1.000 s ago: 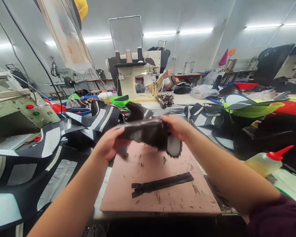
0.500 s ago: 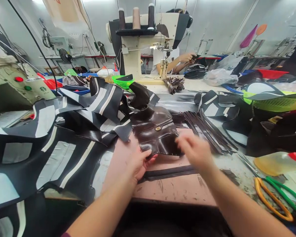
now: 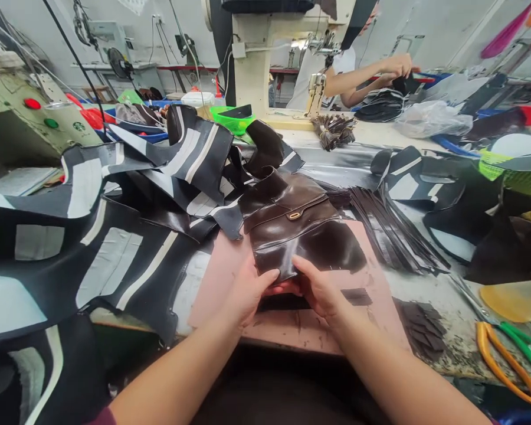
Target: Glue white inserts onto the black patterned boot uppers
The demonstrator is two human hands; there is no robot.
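Observation:
A glossy dark brown leather piece [image 3: 310, 242] with a small gold buckle [image 3: 294, 216] lies over a pink board [image 3: 221, 265]. My left hand [image 3: 252, 289] grips its near edge at the left, thumb on top and fingers underneath. Close beside it, my right hand [image 3: 321, 289] pinches the same edge, its thumb on the shiny surface. The fingertips of both hands are partly hidden under the leather. A dark strip [image 3: 287, 303] lies on the board below the edge, partly covered by the hands.
Black leather pieces with white strips [image 3: 115, 265] pile up at the left. Dark strips [image 3: 389, 230] and scissors [image 3: 508, 366] lie to the right. Behind stands a sewing machine [image 3: 252, 71]; beyond it, another person's hands [image 3: 396, 68] hold dark material.
My right hand has come down and left onto the leather's near edge and now grips it. The view has tilted down and shifted left, and more of the leather's right part shows.

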